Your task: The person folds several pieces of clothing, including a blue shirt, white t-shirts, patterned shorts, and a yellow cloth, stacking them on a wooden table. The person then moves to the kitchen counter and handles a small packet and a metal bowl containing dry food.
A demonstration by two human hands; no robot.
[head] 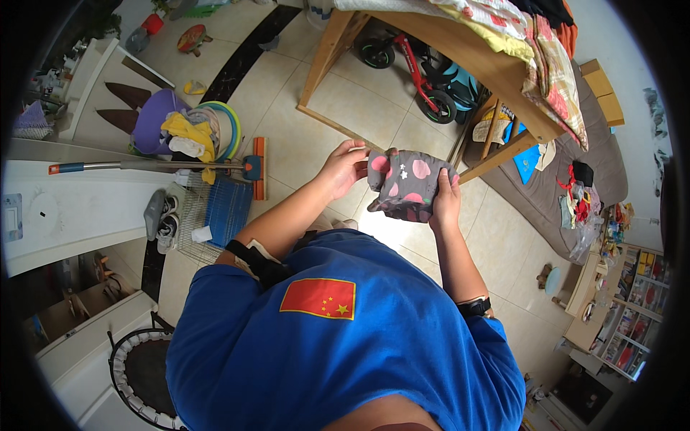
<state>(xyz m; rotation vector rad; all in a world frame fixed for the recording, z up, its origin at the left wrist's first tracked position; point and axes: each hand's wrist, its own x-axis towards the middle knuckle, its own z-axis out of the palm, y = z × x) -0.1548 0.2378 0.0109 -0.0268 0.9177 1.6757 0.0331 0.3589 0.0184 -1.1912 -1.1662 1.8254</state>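
Note:
A grey cloth item with pink spots [412, 183], bunched or folded, is held up in front of my blue shirt, above the tiled floor. My right hand [446, 199] grips its right edge, thumb on top and the other fingers hidden behind. At the upper left corner of the cloth is my left hand [347, 168], its fingertips at the edge; whether they pinch the fabric is hard to tell. Beyond my hands stands a wooden table [463, 40] with folded cloths [552, 81] on it.
A red balance bike [412, 70] stands under the table. To the left are a purple tub [156, 121] with clothes, a mop [259, 168] and a wire cage [197, 215]. A sofa [566, 140] with bags lies at the right. A small trampoline [145, 372] is at lower left.

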